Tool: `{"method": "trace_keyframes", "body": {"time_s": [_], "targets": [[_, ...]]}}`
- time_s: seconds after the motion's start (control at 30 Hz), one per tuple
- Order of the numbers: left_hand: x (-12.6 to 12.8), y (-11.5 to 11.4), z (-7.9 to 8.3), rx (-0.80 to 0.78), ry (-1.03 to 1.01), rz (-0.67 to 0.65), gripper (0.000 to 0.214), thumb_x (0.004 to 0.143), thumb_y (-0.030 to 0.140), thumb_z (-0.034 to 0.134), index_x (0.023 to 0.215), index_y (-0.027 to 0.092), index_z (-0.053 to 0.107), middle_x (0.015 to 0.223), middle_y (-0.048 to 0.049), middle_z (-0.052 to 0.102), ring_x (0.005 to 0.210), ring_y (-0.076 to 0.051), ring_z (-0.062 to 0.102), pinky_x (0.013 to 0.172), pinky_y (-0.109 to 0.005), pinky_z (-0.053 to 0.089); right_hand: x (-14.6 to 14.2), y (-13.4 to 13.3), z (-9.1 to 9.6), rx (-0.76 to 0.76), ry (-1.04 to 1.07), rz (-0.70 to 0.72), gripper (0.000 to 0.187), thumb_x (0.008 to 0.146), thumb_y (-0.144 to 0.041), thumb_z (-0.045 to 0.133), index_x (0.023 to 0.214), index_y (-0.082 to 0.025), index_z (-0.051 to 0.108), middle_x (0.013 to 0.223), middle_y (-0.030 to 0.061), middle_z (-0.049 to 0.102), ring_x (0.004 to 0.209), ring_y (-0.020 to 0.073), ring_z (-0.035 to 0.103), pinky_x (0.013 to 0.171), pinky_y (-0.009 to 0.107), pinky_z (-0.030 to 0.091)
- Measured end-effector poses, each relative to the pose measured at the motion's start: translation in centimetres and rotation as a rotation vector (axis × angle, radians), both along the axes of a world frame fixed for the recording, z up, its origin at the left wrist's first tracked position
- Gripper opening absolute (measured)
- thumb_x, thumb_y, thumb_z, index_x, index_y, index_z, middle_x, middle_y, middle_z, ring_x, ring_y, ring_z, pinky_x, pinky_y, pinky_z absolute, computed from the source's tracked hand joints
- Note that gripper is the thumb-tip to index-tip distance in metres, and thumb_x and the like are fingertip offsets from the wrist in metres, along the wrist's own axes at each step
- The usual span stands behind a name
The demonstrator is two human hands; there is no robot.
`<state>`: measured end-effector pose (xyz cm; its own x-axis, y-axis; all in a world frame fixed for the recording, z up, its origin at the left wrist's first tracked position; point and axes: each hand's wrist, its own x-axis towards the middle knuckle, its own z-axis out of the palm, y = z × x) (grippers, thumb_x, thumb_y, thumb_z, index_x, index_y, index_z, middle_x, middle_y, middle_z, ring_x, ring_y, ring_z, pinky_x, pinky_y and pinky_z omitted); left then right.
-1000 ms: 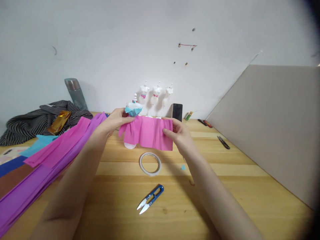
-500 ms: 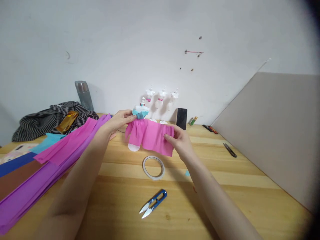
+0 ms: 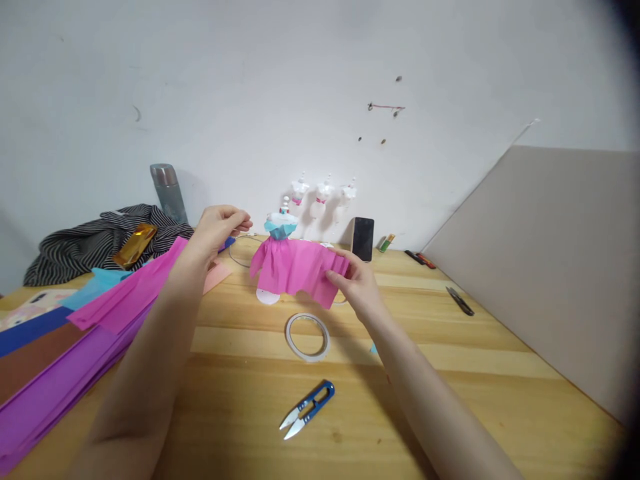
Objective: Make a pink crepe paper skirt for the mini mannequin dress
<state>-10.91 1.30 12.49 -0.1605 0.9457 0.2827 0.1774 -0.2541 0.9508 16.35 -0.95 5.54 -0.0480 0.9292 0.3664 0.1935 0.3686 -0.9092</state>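
Observation:
My right hand (image 3: 357, 280) pinches the free right end of a strip of pink crepe paper (image 3: 307, 267), thumb in front. The strip's left end is gathered in folds around the waist of a small dress form (image 3: 283, 217), which stands upright with a white top, a blue paper band (image 3: 281, 230) and a round white base (image 3: 268, 296). My left hand (image 3: 220, 227) hovers to the left of the form, apart from it. Its thumb and fingertips are closed together, and nothing shows between them.
A tape roll (image 3: 308, 337) and blue thread snips (image 3: 307, 409) lie in front. Three white forms (image 3: 323, 192) stand by the wall near a phone (image 3: 363, 239). Coloured crepe paper (image 3: 100, 347), striped cloth (image 3: 65, 243) and a bottle (image 3: 169, 192) are at left, a dark cutter (image 3: 459, 301) at right.
My left hand has let go of the dress form at the blue band and moved left, away from it. My right hand still holds the pink strip, whose lower edge has lifted slightly.

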Motion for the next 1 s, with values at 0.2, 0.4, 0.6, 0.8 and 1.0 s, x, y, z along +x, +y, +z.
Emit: {"method": "trace_keyframes", "body": {"time_s": [0.2,0.4,0.6,0.8,1.0], "targets": [[0.2,-0.5,0.8,0.059,0.057,0.028,0.021,0.068,0.034,0.066,0.070,0.013,0.068,0.070,-0.0065,0.071,0.072,-0.017,0.067,0.076,-0.032,0.052,0.0,1.1,-1.3,-0.007,0.010,-0.039,0.056,0.067,-0.025,0.065,0.122,-0.019,0.054,0.108,0.0104,0.066,0.096,0.0257,0.064,0.089,0.046,0.051],[1.0,-2.0,1.9,0.159,0.064,0.089,0.029,0.077,0.039,0.060,0.069,0.013,0.068,0.067,-0.0068,0.070,0.068,-0.017,0.067,0.074,-0.032,0.054,0.5,2.7,-3.3,-0.056,-0.025,-0.044,0.070,0.065,-0.023,0.063,0.133,-0.018,0.045,0.101,0.0102,0.067,0.094,0.0233,0.066,0.084,0.042,0.053],[1.4,-3.4,3.0,0.207,0.122,0.129,0.031,0.078,0.042,0.060,0.063,0.016,0.067,0.061,-0.0049,0.068,0.063,-0.016,0.066,0.070,-0.030,0.054,1.1,3.2,-3.8,-0.135,-0.334,-0.063,0.049,0.074,-0.025,0.052,0.121,-0.014,0.053,0.108,0.0131,0.065,0.081,0.0173,0.066,0.072,0.033,0.053],[2.2,-5.4,3.8,0.225,0.274,0.128,0.036,0.078,0.047,0.061,0.056,0.019,0.065,0.056,-0.0031,0.065,0.058,-0.016,0.062,0.059,-0.027,0.047,1.3,1.5,-2.5,-0.208,-0.696,0.192,0.008,0.064,-0.014,0.054,0.065,-0.015,0.062,0.058,0.0000,0.060,0.055,0.0114,0.053,0.054,0.022,0.041],[3.5,-9.3,5.2,0.320,0.380,0.038,0.036,0.083,0.041,0.057,0.052,0.024,0.065,0.054,0.0008,0.064,0.057,-0.014,0.059,0.064,-0.028,0.047,0.2,0.2,-1.7,-0.140,-1.002,0.379,0.010,0.064,-0.009,0.056,0.058,-0.017,0.056,0.060,0.0000,0.057,0.062,0.0122,0.049,0.056,0.023,0.031]]}}
